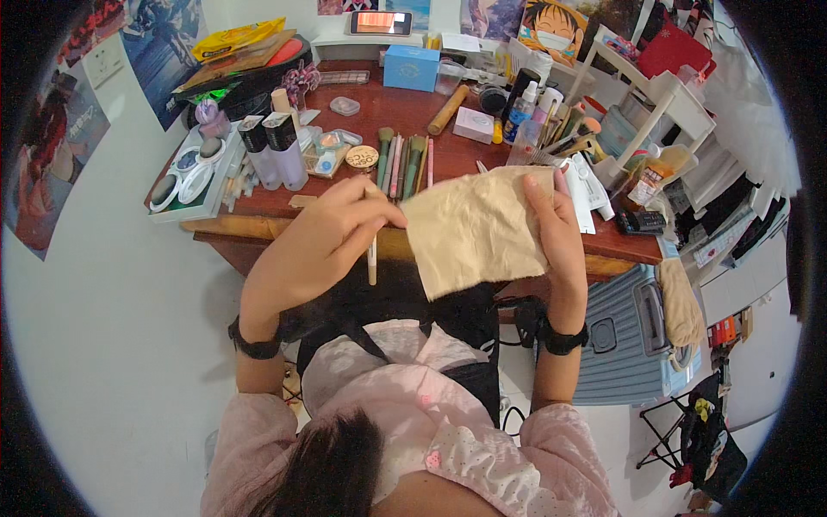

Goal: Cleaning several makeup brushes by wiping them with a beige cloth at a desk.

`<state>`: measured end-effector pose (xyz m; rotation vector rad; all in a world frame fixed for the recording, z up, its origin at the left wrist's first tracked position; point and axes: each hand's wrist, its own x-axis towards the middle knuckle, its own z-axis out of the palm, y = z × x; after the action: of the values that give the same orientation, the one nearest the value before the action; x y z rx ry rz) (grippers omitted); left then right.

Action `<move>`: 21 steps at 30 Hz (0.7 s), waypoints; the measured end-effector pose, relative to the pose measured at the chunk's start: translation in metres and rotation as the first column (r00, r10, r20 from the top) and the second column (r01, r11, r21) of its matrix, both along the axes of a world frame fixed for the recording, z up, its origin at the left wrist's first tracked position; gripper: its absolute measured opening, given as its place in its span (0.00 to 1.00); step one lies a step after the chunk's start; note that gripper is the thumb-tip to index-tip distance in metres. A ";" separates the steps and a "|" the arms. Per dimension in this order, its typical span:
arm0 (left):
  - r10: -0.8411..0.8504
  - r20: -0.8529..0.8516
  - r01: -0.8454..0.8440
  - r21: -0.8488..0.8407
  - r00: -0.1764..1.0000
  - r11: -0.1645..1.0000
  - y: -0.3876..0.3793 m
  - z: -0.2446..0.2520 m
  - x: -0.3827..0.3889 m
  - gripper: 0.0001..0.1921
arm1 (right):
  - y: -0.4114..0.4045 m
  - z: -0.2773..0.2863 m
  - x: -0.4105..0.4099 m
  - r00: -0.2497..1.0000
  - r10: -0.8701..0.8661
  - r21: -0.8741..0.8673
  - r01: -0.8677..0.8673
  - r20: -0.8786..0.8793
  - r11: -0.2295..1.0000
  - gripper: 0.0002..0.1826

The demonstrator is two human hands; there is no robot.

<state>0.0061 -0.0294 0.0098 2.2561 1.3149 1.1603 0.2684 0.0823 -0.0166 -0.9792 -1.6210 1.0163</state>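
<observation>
A creased, cream-coloured tissue or cloth sheet (481, 232) hangs from my right hand (557, 223), whose fingers pinch its right end. My left hand (323, 239) holds a slim light-handled stick (372, 262), probably a makeup brush, pointing down past the desk edge; its other end is hidden by the fingers. The left fingertips reach close to the sheet's left edge; whether they touch it I cannot tell. Just beyond the hands, several makeup brushes (404, 161) lie side by side on the reddish wooden desk. A round compact (362, 157) lies to their left.
Two pump bottles (284, 158) and a white tray (216, 171) stand at the left. A blue box (411, 68), a brown roll (448, 110) and a small white box (473, 125) lie farther back. White tubes (585, 194) and a white rack (672, 97) are at the right, above a blue suitcase (614, 342).
</observation>
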 end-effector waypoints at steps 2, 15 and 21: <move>-0.109 -0.100 0.100 -0.085 0.989 0.991 -0.006 0.006 -0.002 0.13 | 0.007 -0.005 0.002 0.998 -0.056 0.133 0.054 0.006 0.990 0.19; -0.018 0.522 0.113 -0.150 0.853 0.982 -0.002 -0.003 0.024 0.12 | -0.059 0.024 -0.030 0.793 0.400 0.476 -0.600 0.460 0.643 0.20; -0.032 0.555 0.103 -0.098 0.831 0.990 -0.001 -0.005 0.029 0.15 | -0.064 0.016 -0.038 0.883 0.460 0.237 -0.430 -0.089 0.871 0.15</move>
<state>0.0354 -0.0308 0.0047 1.6688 1.0237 1.5073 0.2303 0.0180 -0.0009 -0.3791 -1.8326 1.1594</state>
